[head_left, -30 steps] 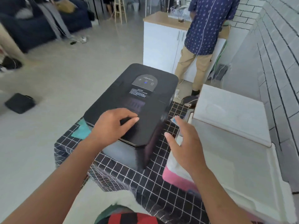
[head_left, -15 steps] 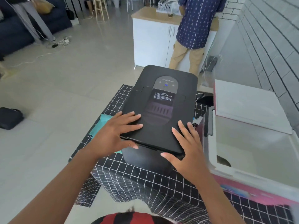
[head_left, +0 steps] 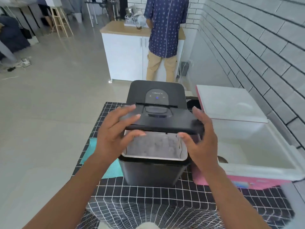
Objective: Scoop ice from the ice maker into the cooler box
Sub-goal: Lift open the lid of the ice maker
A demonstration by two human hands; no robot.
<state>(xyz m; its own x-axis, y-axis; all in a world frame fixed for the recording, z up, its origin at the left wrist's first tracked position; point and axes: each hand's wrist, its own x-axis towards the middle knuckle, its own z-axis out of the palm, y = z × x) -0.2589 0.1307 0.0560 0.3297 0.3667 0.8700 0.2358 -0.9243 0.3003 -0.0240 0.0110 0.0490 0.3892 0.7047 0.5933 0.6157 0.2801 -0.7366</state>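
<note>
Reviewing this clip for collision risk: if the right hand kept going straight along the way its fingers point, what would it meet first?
The right hand grips the ice maker lid, fingers pointing up and away. Past the lid's corner, probably the cooler box lid, though depth is unclear.

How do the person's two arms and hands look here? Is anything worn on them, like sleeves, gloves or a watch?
Both forearms are bare in the whole visible length; no sleeve shows. The left hand and the right hand wear no gloves, and I see no rings, watch or bracelet on them. The fingernails look pale and a little long, with no clear colour. No cables or markings show on the arms.
</note>
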